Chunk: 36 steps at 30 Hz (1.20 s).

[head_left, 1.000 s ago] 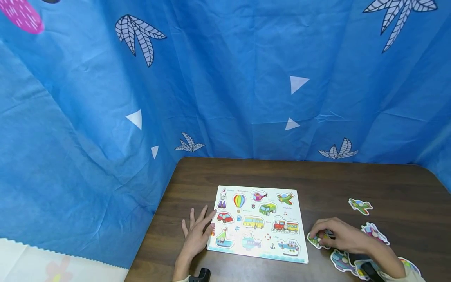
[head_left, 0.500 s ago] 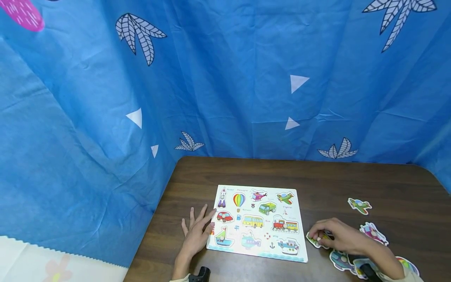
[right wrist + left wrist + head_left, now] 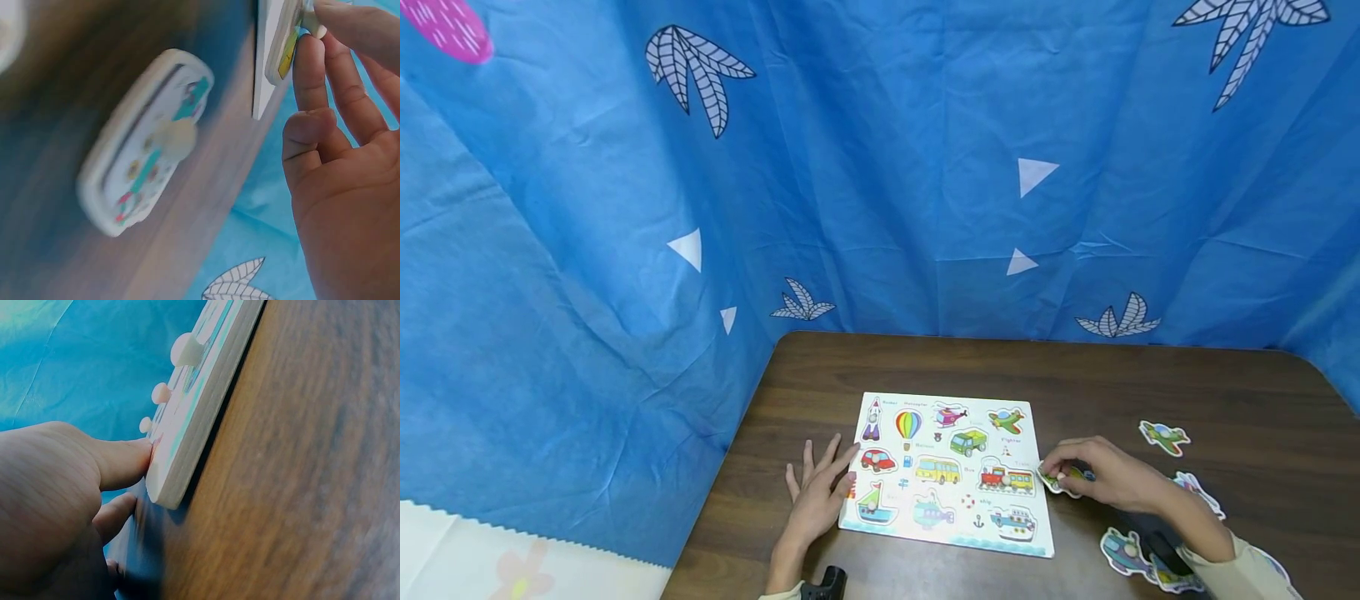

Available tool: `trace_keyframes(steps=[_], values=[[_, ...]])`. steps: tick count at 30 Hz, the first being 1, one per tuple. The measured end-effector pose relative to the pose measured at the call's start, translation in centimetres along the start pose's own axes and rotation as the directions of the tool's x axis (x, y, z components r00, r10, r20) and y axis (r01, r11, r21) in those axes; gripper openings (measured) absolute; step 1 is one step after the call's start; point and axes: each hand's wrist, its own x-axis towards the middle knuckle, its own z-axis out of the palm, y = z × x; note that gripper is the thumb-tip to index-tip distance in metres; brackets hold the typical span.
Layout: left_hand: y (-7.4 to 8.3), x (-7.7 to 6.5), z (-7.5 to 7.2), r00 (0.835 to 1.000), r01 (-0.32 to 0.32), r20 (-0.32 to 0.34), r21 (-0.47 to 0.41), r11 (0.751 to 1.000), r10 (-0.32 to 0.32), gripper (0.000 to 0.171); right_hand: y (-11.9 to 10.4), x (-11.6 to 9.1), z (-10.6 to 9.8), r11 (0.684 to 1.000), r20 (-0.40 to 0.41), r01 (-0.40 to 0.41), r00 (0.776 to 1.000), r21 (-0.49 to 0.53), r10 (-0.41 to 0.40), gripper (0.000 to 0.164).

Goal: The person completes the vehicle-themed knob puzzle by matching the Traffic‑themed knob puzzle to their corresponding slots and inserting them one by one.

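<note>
A white puzzle board printed with vehicles lies flat on the table. My left hand is spread at its left side, the thumb touching the board's edge in the left wrist view. Pale knobs stand up from the board there. At the board's right edge, my right hand pinches a knobbed puzzle piece between thumb and fingers. That piece shows some yellow in the right wrist view; its picture is mostly hidden by the fingers.
Loose puzzle pieces lie on the brown table to the right: a green airplane piece, a pink-and-white piece and a bluish piece near my right wrist. A blue curtain hangs behind the table.
My right hand has moved up and left with the puzzle piece, from beside the board to its right edge. The left hand stays in place.
</note>
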Motion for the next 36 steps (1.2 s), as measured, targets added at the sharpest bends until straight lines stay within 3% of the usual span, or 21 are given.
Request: trace_keyframes(steps=[7,14,36], values=[[0.0,0.0,-0.2,1.000,0.001,0.006,-0.002,1.000,-0.001,0.043,-0.1,2.4,-0.3,0.998,0.002,-0.040,0.999,-0.041,0.041,0.021],[0.1,0.0,-0.3,1.000,0.006,0.002,-0.008,1.000,-0.006,0.043,-0.5,4.1,-0.3,0.998,-0.004,-0.032,0.999,-0.045,0.032,0.020],[0.1,0.0,0.0,1.000,0.011,0.001,0.009,1.000,-0.011,0.043,-1.1,10.0,2.4,0.989,0.027,0.091,0.996,-0.118,-0.088,0.020]])
